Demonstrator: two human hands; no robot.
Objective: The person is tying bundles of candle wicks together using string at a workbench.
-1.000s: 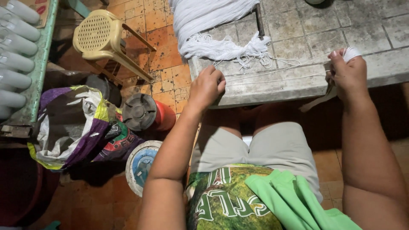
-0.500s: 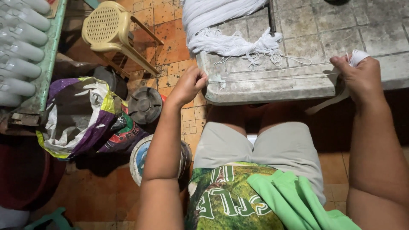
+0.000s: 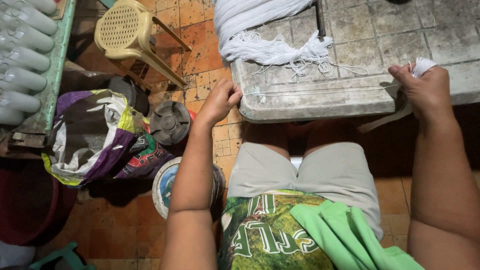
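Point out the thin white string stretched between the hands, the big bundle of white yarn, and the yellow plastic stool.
Thin white string (image 3: 320, 92), head view: middle of the taut span.
Big bundle of white yarn (image 3: 260, 47), head view: its frayed lower end.
Yellow plastic stool (image 3: 120, 26), head view: perforated seat.

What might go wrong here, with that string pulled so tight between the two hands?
The thin white string is stretched taut between the left hand and the right hand, so it might snap or slip from the pinch. It also runs close to the loose yarn bundle on the stone table, where stray loops could snag it.
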